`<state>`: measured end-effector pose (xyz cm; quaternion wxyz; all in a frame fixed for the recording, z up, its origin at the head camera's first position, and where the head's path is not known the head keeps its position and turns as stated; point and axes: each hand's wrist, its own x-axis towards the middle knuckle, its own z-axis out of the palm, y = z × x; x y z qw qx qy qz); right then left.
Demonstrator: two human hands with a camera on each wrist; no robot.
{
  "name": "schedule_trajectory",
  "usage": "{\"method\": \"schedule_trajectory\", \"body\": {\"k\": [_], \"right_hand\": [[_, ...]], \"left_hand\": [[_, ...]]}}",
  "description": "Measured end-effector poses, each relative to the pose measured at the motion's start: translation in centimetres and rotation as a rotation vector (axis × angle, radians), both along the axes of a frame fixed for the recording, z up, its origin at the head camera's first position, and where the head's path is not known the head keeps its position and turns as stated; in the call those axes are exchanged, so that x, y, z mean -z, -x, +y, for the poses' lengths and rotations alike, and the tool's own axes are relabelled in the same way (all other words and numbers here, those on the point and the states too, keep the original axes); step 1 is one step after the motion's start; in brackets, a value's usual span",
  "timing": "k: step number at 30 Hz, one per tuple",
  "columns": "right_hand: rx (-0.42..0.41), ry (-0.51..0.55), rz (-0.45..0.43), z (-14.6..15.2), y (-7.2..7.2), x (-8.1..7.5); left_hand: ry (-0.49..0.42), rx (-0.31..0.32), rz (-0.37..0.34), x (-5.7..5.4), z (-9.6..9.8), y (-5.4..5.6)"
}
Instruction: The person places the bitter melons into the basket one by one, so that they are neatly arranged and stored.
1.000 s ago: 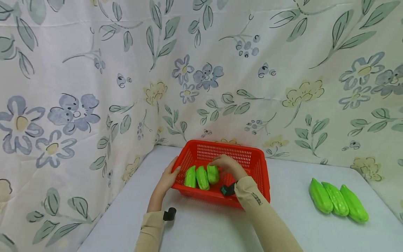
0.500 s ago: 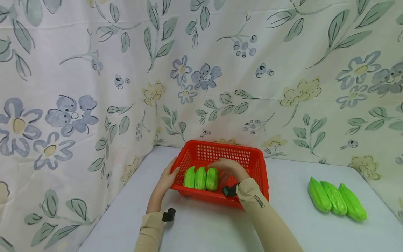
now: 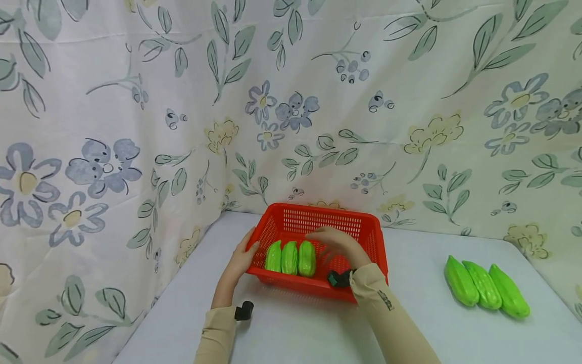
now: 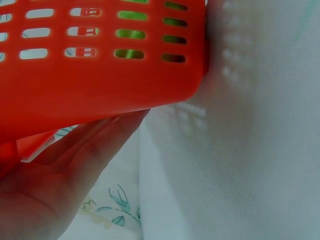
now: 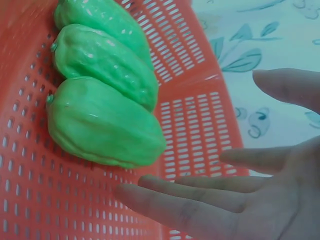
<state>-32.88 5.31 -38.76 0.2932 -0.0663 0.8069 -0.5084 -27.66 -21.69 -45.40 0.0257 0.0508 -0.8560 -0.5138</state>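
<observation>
A red plastic basket (image 3: 300, 284) with slotted walls holds three bright green, ribbed gourds side by side at its left. The rightmost of them, a plump gourd (image 5: 105, 122), lies nearest my right hand (image 3: 340, 243). That hand hovers inside the basket with fingers spread apart, and a gap separates its fingertips from the gourd in the right wrist view. My left hand (image 3: 240, 259) grips the basket's left side, thumb over the rim and the other fingers against the outside. In the left wrist view those fingers (image 4: 107, 142) lie along the red wall, partly hidden behind it.
Three more green gourds (image 3: 483, 285) lie in a row on the white table (image 3: 418, 283), right of the basket. A floral cloth (image 3: 345, 111) hangs close behind the basket and along the left.
The right hand has let go of the rightmost gourd in the basket and drawn off slightly to the right. That gourd has settled beside the other two. The left hand keeps its grip.
</observation>
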Motion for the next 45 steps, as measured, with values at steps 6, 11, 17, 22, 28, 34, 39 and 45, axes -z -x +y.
{"method": "schedule_trajectory", "body": {"k": [6,11,17,22,28,34,39,45], "right_hand": [[0.051,0.041,0.064,0.8,-0.5,-0.5],[0.053,0.038,0.138,1.5,-1.2,-0.8],[0.068,0.049,0.182,1.9,-1.6,-0.7],[0.090,0.075,0.217,2.4,-2.1,-0.7],[0.135,0.160,0.248,3.5,-2.6,-0.5],[0.169,0.216,0.258,4.6,-3.0,-0.3],[0.189,0.259,0.249,5.4,-3.2,-0.4],[0.217,0.301,0.248,6.2,-3.4,-0.4]], "left_hand": [[-0.001,0.000,0.004,-0.2,0.1,0.0],[-0.004,0.004,0.007,-0.3,0.1,0.0],[0.001,0.002,0.010,-0.2,0.1,-0.2],[-0.010,0.001,0.007,-0.1,0.1,-0.2],[-0.019,0.003,0.004,-0.2,0.1,-0.1],[-0.013,0.007,-0.001,-0.2,0.1,0.1],[-0.014,0.007,-0.007,-0.3,0.1,0.1],[-0.016,0.009,-0.010,-0.2,0.0,0.1]]}}
